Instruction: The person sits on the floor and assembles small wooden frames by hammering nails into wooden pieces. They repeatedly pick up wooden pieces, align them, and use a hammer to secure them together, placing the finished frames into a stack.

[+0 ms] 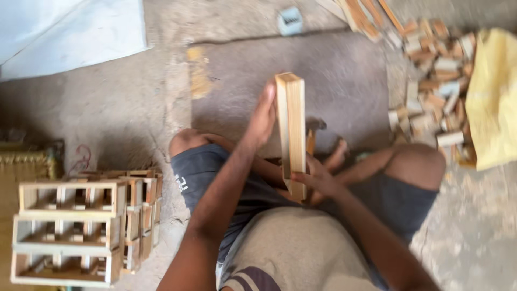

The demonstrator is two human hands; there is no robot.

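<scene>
head view looks down on a person sitting cross-legged on a concrete floor (334, 70), holding a bundle of flat wooden slats (291, 134) upright between the knees. the left hand (262, 119) lies flat against the bundle's upper left face, fingers straight and pressing rather than curled round it; the right hand (316, 180) grips the lower end, fingers wrapped about the right edge near the bottom. the slats look stiff, dry and light, their sawn faces rough enough not to slip, though as loose pieces stacked together they would likely slide apart unless squeezed from both sides, so a hold across the broad faces near each end seems soundest. something like a dark hammer head (316, 125) shows just behind the bundle, blurred. to the left stands a stack of open wooden crate frames (70, 231); at upper right lies a heap of small wood offcuts (436, 75) beside a yellow sack (493, 97).
</scene>
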